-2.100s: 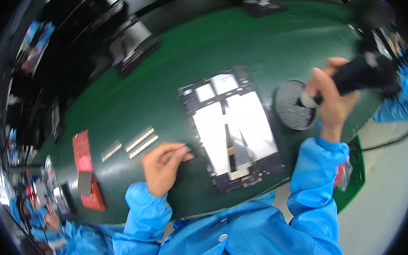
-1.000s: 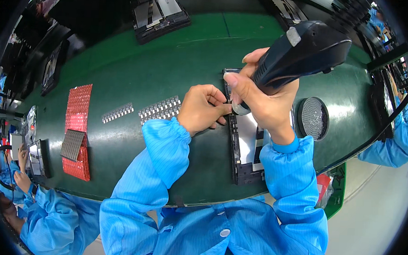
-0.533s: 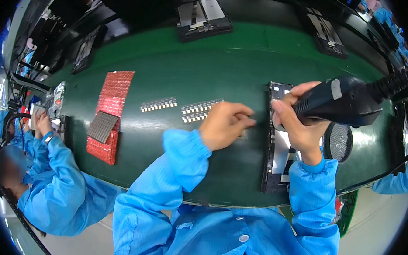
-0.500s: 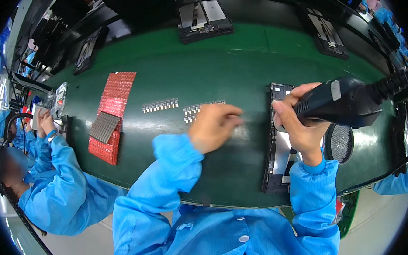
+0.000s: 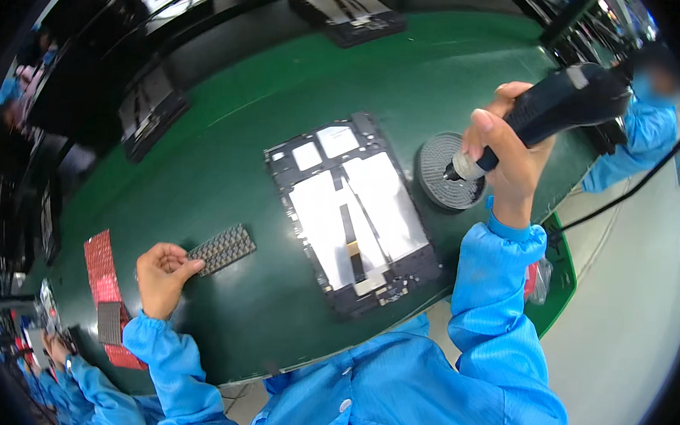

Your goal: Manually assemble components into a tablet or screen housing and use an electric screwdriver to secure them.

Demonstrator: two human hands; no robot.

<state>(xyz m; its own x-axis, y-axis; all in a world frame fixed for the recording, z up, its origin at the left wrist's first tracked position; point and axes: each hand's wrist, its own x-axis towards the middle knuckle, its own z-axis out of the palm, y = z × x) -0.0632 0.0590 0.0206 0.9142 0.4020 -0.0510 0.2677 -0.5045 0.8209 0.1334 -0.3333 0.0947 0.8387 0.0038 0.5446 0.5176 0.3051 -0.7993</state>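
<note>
My right hand (image 5: 519, 153) is wrapped round a black electric screwdriver (image 5: 561, 105). Its tip points down over a round grey screw tray (image 5: 427, 183); I cannot tell whether it touches the contents. At the left, the thumb and curled fingers of my left hand (image 5: 163, 276) pinch the near-left corner of a dark panel of small parts in rows (image 5: 227, 250), low over the table. Between my hands lies an opened tablet-like device (image 5: 391, 204), with white plates, a black frame and a dark ribbon cable showing.
Red bubble wrap (image 5: 103, 264) with a grey-brown strip panel (image 5: 110, 323) lies far left on the green table (image 5: 226, 166). More opened devices (image 5: 352, 14) stand along the back. Co-workers sit at left (image 5: 96, 388) and far right (image 5: 650, 114). A green bin (image 5: 562, 277) is below the right edge.
The view has turned, so the device now appears mid-table. My right hand has brought the screwdriver from the device to over the tray. My left hand has closed on the parts panel.
</note>
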